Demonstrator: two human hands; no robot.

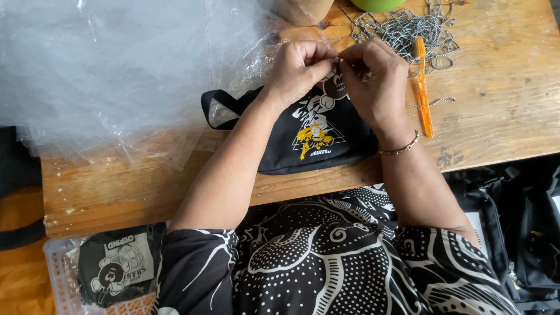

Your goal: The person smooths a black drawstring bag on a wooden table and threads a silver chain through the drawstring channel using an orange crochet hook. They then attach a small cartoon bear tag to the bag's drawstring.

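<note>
A black waist bag (318, 140) with a white and yellow cartoon print lies on the wooden table (496, 116) in front of me. Both my hands are at its far edge, close together. My left hand (297, 70) pinches something small at the bag's top, and my right hand (376, 79) pinches the same spot from the other side. What sits between the fingertips is hidden; it looks like a thin cord or chain. A beaded bracelet is on my right wrist.
A heap of thin silver ball chains (402, 29) lies at the far right, with an orange tool (423, 87) beside it. Clear plastic bags (116, 70) cover the left of the table. A basket with packed black bags (114, 268) stands lower left; more black bags (525, 233) lower right.
</note>
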